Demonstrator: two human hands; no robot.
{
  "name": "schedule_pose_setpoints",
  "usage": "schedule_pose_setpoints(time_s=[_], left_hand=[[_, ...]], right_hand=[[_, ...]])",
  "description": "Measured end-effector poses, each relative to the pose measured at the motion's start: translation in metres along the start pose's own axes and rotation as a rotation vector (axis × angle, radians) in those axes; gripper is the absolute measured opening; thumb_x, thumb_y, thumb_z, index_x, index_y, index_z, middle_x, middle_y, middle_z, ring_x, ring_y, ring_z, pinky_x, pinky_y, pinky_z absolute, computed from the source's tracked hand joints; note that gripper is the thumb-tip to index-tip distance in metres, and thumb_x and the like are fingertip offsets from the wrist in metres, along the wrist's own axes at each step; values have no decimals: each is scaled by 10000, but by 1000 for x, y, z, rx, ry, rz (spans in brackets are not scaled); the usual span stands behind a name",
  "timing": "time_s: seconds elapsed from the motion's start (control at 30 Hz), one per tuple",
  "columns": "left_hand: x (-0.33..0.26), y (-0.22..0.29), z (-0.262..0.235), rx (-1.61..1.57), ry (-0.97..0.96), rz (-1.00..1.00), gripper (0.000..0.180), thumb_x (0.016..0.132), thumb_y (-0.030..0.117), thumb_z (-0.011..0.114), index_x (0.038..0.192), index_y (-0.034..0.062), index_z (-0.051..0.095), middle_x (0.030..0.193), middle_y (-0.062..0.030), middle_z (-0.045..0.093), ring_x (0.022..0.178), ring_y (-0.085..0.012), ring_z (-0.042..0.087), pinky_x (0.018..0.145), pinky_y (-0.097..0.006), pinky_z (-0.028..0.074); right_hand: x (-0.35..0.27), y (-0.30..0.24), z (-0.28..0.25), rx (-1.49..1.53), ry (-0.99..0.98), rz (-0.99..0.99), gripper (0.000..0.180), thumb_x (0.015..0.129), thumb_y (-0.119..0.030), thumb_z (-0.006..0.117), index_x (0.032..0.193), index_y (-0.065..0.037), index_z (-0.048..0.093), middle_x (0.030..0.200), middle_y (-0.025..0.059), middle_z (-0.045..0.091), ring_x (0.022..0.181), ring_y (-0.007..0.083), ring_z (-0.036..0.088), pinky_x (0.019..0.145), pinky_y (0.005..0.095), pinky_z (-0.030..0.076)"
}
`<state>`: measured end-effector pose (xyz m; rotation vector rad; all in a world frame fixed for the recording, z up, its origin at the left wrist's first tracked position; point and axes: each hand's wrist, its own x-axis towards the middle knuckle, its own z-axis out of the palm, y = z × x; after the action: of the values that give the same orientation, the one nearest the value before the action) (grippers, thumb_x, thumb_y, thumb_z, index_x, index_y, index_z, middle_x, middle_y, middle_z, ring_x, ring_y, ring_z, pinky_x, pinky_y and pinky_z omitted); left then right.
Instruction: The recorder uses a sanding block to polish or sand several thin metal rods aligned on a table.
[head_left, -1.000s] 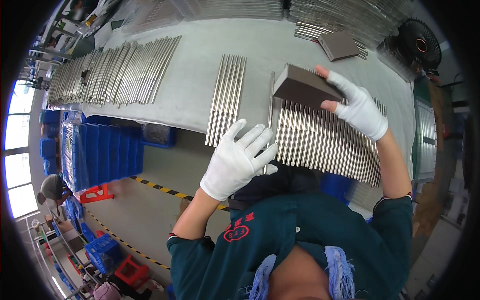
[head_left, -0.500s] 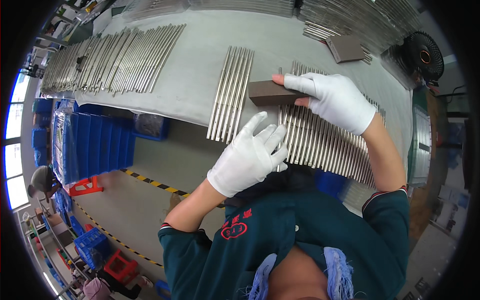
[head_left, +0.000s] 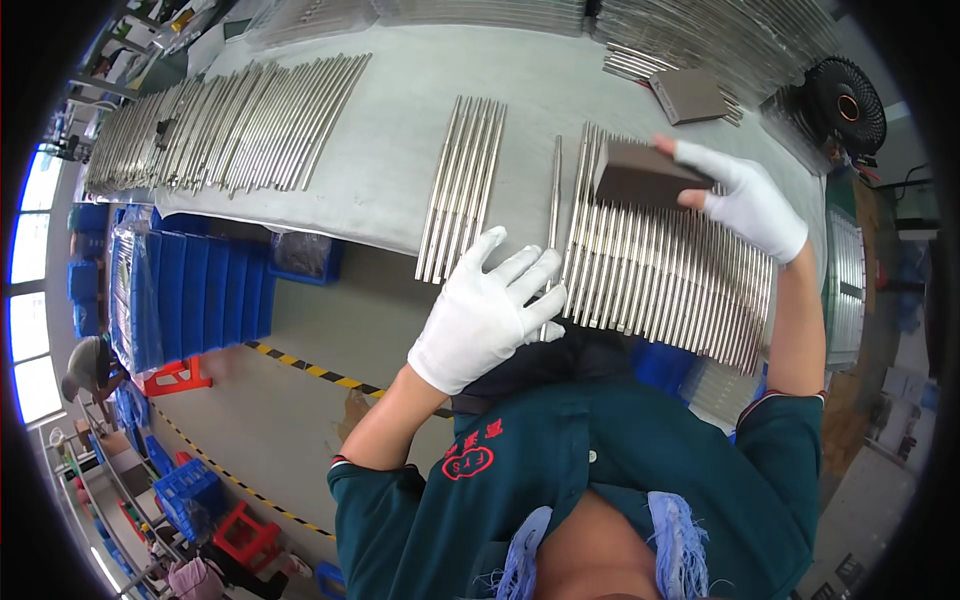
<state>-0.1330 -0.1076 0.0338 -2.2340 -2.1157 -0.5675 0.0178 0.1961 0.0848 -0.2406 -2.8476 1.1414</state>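
My right hand [head_left: 745, 200], in a white glove, grips a dark brown sanding block [head_left: 645, 176] pressed on the far end of a row of shiny metal rods [head_left: 660, 270] on the grey table [head_left: 400, 170]. My left hand [head_left: 490, 310], gloved and with fingers spread, rests flat on the near ends of the leftmost rods of that row, over a single rod [head_left: 553, 205] lying slightly apart.
A small group of rods [head_left: 462, 185] lies to the left, a wide batch [head_left: 230, 125] further left. A second block [head_left: 690, 95] and a black fan [head_left: 840, 100] sit at the far right. Blue bins [head_left: 190, 290] stand below the table. A person [head_left: 90, 365] is at the left.
My right hand has slid the sanding block to the right and further away along the rods. My left hand has stayed on the near rod ends.
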Motion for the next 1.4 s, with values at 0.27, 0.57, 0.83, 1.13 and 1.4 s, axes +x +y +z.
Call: schedule_pose_setpoints(time_s=[0.27, 0.57, 0.83, 1.13, 1.4], left_hand=[[-4, 3, 7, 67, -77, -90, 766, 664, 432, 836, 1306, 98, 585, 1300, -153, 598, 1278, -322, 560, 1113, -555, 350], [12, 0, 13, 65, -86, -114, 882, 648, 485, 834, 1342, 28, 540, 1301, -159, 587, 1270, -321, 547, 1099, -570, 333], [11, 2, 16, 117, -71, -112, 848, 640, 495, 816, 1341, 77, 586, 1299, -143, 615, 1261, -322, 569, 1099, -552, 369], [26, 21, 22, -47, -152, -28, 953, 622, 529, 839, 1420, 124, 511, 1412, -172, 535, 1360, -353, 476, 1127, -591, 317], [5, 7, 7, 7, -169, -150, 920, 638, 455, 851, 1425, 117, 514, 1427, -188, 522, 1361, -356, 480, 1118, -610, 312]], right_hand=[[-71, 110, -35, 288, 1166, 190, 617, 1010, -234, 646, 1541, -57, 386, 1445, 99, 512, 1266, 200, 535, 1044, 337, 495], [-88, 151, -18, 63, 1467, 340, 686, 985, -306, 682, 1532, -14, 390, 1472, 133, 497, 1298, 202, 509, 1101, 323, 402], [-83, 156, -11, -89, 1310, 253, 651, 970, -257, 709, 1524, -57, 430, 1498, 135, 508, 1334, 198, 498, 1125, 304, 363], [-83, 170, -11, -22, 1312, 235, 669, 992, -302, 678, 1543, -51, 393, 1486, 117, 499, 1311, 179, 499, 1114, 291, 374], [-87, 170, -11, -106, 1318, 268, 665, 984, -332, 685, 1522, -40, 426, 1486, 130, 509, 1325, 192, 494, 1118, 285, 357]])
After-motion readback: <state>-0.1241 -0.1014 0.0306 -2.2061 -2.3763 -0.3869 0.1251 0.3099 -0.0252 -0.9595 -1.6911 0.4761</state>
